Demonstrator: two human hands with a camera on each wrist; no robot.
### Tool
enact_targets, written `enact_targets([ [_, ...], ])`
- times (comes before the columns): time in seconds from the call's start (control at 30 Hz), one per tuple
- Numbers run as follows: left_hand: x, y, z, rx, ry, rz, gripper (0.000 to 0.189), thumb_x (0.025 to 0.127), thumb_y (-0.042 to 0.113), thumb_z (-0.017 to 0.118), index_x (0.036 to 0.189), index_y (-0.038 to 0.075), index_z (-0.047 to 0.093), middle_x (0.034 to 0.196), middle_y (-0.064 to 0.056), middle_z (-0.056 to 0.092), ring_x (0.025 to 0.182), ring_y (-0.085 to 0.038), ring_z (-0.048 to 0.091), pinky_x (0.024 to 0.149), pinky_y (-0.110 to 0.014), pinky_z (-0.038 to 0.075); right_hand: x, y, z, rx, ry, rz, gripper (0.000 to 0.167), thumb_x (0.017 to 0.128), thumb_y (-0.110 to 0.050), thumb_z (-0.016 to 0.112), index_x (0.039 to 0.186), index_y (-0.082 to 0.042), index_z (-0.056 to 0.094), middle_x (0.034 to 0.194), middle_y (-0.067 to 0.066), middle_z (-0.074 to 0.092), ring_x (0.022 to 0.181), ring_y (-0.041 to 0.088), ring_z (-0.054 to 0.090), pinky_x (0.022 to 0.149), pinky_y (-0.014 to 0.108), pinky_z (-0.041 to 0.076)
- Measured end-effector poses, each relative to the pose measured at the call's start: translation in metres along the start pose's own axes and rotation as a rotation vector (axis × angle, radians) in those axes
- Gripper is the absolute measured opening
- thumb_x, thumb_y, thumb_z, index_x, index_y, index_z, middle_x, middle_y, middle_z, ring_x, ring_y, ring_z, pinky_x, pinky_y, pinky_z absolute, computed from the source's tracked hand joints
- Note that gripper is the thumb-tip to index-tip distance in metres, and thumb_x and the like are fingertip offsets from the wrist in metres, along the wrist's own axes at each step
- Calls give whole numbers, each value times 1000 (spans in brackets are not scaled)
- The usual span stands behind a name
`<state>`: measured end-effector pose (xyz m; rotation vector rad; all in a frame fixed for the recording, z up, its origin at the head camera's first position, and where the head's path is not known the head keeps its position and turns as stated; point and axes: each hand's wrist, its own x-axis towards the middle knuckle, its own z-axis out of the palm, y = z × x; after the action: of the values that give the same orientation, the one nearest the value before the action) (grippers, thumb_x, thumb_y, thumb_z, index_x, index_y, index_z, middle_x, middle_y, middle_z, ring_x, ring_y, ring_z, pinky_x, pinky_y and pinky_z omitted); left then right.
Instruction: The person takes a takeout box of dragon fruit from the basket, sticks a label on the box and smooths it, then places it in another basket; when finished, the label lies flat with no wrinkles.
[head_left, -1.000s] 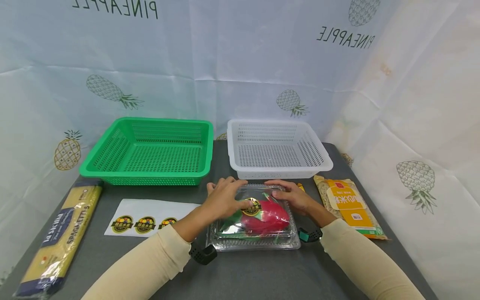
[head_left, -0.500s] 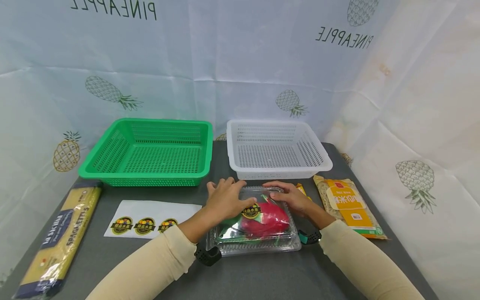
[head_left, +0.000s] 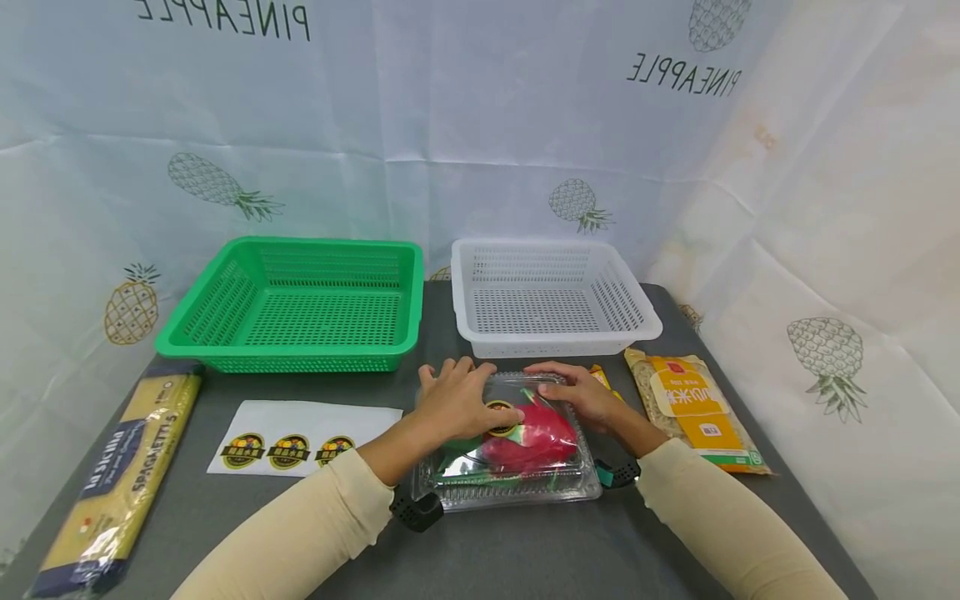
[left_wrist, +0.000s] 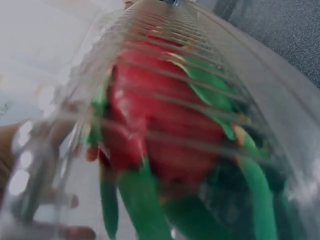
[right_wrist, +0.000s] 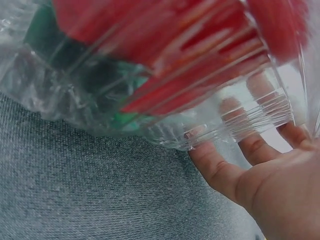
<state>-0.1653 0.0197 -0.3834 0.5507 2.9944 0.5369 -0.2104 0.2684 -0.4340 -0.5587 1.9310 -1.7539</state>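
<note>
A clear plastic clamshell box (head_left: 517,492) lies on the table before me, shut over a red and green dragon fruit (head_left: 528,442). A round black and gold sticker (head_left: 504,417) is on its lid. My left hand (head_left: 457,404) grips the box over its far left part, its thumb pressing on the sticker and partly covering it. With fingers bent round the far right corner, my right hand (head_left: 581,400) holds the box. Its fingers (right_wrist: 215,165) touch the plastic edge in the right wrist view. In the left wrist view the dragon fruit (left_wrist: 155,110) shows blurred through the plastic.
A green basket (head_left: 292,362) and a white basket (head_left: 555,346) stand at the back. On the left are a spaghetti pack (head_left: 120,483) and a white sheet (head_left: 307,412) of similar stickers. To the right lies a grain bag (head_left: 697,412); a small yellow packet (head_left: 600,375) is partly hidden.
The box has shifted slightly toward me and turned a little. My left thumb has slid over the sticker, uncovering more of it and then covering its right side. The right hand has barely moved.
</note>
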Motion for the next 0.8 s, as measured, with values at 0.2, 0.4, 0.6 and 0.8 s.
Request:
enact_targets([
  [0.2,-1,-10,-6,-3,-109,41,95,70,77,64,144,20,48,128,-7,50,114,-27,44,89,-60,25,1,0,0,11,-11,12,46,97,-15,57,138,4,47,119,17,57,100,32,62,77,51,52],
  [0.4,0,-17,-10,-46,-158,80,97,69,72,71,147,21,44,132,-6,48,115,-26,43,87,-57,27,1,1,-1,36,-18,16,44,97,-15,57,137,1,49,120,15,58,101,32,62,78,50,52],
  [0.6,-2,-28,-15,-158,-187,105,90,72,56,79,147,21,44,140,-7,45,122,-28,41,83,-53,27,0,1,-2,54,-49,3,46,98,-16,56,139,3,46,122,16,56,102,34,62,79,52,51],
  [0.8,-2,-35,-16,-279,-187,102,80,75,41,83,145,22,49,140,-5,49,126,-29,42,86,-56,26,-2,0,-2,70,-38,17,48,97,-17,57,139,4,45,122,16,56,102,34,61,79,51,51],
])
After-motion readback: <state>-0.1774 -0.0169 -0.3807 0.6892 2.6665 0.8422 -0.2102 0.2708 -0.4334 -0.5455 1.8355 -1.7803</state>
